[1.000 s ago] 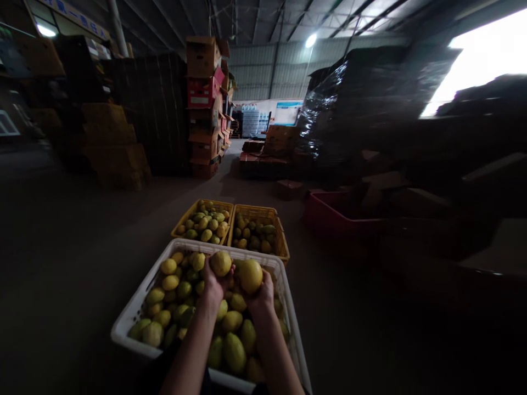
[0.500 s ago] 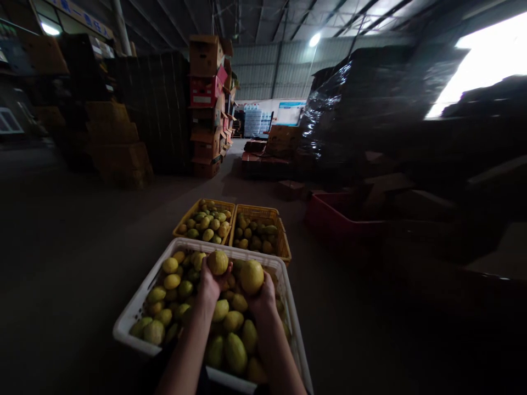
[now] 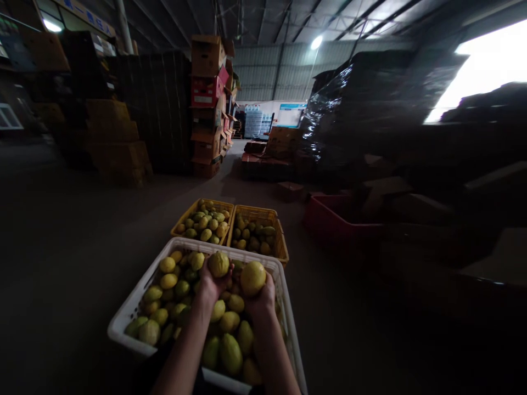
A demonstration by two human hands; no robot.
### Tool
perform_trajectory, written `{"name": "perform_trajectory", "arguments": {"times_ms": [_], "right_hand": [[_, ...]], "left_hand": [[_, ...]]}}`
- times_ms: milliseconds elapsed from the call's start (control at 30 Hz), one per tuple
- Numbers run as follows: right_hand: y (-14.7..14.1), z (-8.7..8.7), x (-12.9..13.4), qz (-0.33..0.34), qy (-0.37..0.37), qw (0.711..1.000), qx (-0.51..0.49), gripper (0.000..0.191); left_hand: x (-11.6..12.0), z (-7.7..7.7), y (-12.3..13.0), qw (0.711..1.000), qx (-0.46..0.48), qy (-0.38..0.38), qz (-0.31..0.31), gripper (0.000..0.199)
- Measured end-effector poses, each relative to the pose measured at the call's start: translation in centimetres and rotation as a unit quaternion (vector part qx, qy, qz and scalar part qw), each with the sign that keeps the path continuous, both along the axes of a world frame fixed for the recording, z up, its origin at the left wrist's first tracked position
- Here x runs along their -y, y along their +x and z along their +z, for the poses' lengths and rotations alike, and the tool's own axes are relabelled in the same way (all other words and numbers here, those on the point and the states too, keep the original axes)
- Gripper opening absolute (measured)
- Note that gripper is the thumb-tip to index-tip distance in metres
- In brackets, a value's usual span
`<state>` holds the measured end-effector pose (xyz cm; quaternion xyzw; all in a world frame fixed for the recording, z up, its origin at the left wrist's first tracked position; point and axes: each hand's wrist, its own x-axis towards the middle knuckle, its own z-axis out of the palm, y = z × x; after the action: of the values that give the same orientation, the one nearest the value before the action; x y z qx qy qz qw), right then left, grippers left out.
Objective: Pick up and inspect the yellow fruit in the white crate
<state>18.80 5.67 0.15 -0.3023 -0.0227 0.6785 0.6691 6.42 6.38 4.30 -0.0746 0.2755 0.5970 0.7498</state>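
Left hand: the left hand (image 3: 212,284) is cupping a ribbed yellow-green fruit (image 3: 219,264), its fingers curling round the underside and right side.
Right hand: the right hand (image 3: 264,299) is gripping a smooth yellow fruit (image 3: 252,278) from below and the right.
Held fruits: both are sitting above the far half of the white crate (image 3: 290,318), near each other but apart.
White crate: it is holding many loose fruits (image 3: 230,354), green to yellow.
Beyond it: the left yellow crate (image 3: 185,216) and right yellow crate (image 3: 282,241) are standing side by side just past its far rim, both carrying similar fruit.
Floor, right: a red tub (image 3: 329,215) is standing well apart from the crates.
Aisle: a tall stack of cartons (image 3: 206,92) is rising on the left; a plastic-wrapped load (image 3: 329,112) is looming on the right.
Hidden: the forearms are covering part of the crate's contents; the fruits are hiding most of the fingers.
Cut off: the white crate's near right corner is running out of view.
Murky: deep shadow is blurring the heap behind the tub.
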Motion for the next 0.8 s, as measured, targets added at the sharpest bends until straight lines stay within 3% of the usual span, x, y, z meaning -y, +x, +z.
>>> {"name": "perform_trajectory", "arguments": {"times_ms": [133, 233, 367, 633, 800], "right_hand": [[-0.4, 2.4, 1.0, 0.002, -0.040, 0.999, -0.010, 0.017], [-0.5, 3.6, 1.4, 0.002, -0.069, 0.998, -0.014, 0.019], [-0.3, 3.4, 1.2, -0.010, -0.101, 0.995, -0.024, 0.019], [-0.3, 2.5, 0.6, 0.021, -0.114, 0.991, -0.064, 0.022], [-0.6, 3.2, 0.9, 0.010, -0.118, 0.991, -0.068, 0.013]], "left_hand": [[0.2, 0.6, 0.4, 0.998, -0.027, 0.041, 0.030, 0.037], [0.1, 0.9, 0.4, 0.999, -0.011, 0.044, 0.016, 0.044], [-0.4, 0.5, -0.2, 0.999, 0.011, 0.046, -0.008, 0.048], [-0.9, 0.5, -0.1, 0.998, -0.035, 0.044, -0.010, 0.040], [-0.9, 0.3, -0.2, 0.998, -0.023, 0.044, -0.025, 0.039]]}}
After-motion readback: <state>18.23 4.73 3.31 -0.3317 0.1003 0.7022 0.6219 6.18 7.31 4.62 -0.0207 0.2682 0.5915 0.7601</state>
